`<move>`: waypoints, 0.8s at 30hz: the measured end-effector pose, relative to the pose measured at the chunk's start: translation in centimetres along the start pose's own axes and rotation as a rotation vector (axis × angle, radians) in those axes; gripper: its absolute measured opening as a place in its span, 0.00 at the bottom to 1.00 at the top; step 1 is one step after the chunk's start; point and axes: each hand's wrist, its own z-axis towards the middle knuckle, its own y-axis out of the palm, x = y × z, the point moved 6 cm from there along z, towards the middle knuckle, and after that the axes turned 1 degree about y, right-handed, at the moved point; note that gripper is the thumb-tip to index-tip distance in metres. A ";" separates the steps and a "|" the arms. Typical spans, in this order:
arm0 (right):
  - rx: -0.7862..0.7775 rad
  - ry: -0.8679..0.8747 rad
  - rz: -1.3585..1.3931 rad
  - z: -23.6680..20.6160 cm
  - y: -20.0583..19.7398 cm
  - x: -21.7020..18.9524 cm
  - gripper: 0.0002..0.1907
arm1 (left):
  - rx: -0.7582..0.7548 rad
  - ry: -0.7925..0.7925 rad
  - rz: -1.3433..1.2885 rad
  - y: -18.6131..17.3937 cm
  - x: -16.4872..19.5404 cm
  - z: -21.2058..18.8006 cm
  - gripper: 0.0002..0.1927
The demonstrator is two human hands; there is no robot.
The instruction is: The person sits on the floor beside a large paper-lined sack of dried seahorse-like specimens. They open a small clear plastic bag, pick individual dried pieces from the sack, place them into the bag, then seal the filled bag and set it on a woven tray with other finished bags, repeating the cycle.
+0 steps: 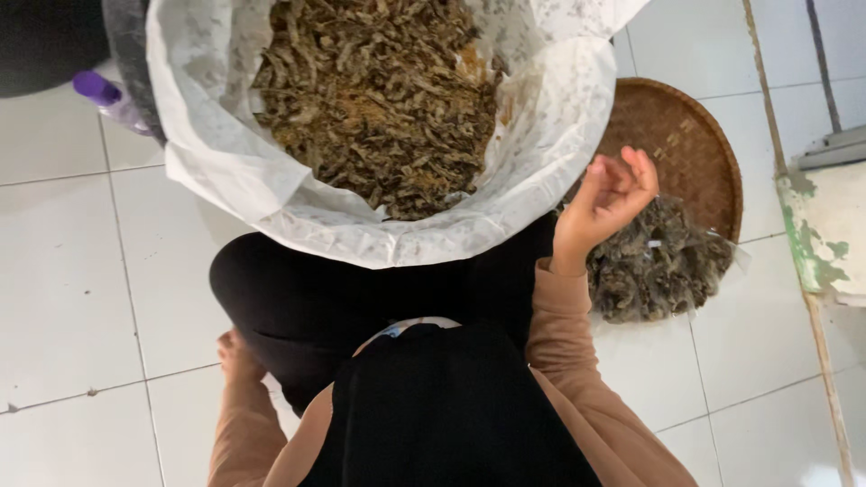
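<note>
A big white sack stands open in front of me, full of dried brown shrivelled strips. My right hand is raised at the sack's right edge, palm up, with the fingers loosely curled and apart and nothing visible in them. Just below and to the right of it lies a clear plastic bag of darker dried pieces. My left hand rests low by my dark-clad leg on the white tiled floor. It is partly hidden, so its fingers are unclear.
A round woven tray lies on the floor behind the plastic bag. A purple-capped bottle and a dark tub sit at the upper left. A low white ledge with peeling green paint stands at the right.
</note>
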 end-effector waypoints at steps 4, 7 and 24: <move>-0.085 -0.012 0.100 -0.2 6.1 -2.4 0.19 | 0.070 0.073 -0.010 1.3 1.3 -2.4 0.20; -0.168 -0.018 0.179 -0.5 8.3 -3.3 0.18 | -0.119 -0.055 -0.015 1.3 -0.1 -2.1 0.08; -0.231 -0.117 0.120 4.3 7.5 -6.2 0.14 | 0.353 -0.066 -0.264 -23.1 -1.9 7.6 0.06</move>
